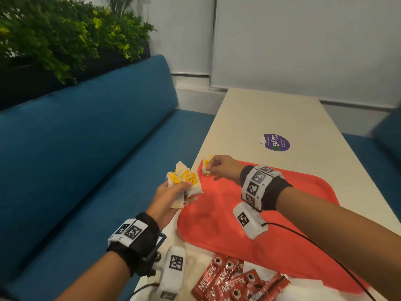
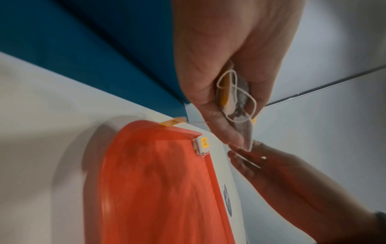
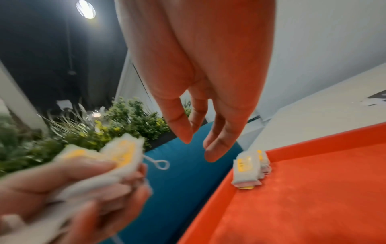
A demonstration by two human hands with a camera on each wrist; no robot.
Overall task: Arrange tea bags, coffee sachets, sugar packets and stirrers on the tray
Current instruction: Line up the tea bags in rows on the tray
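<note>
**Tea bags perched at the tray's edge**

The left hand point(image 1: 171, 197) keeps a curled grip on a bunch of tea bags point(image 1: 184, 181), held off the counter point(image 1: 271, 114) beside the red tray point(image 1: 249, 242). The right hand point(image 3: 200, 92) hangs above the tray's far corner, fingers loose and empty. Placed tea bags point(image 3: 249, 168) stand against the rim there; a brush could likely tip them over the edge. Coffee sachets point(image 1: 234, 281) wait on the counter.
</note>
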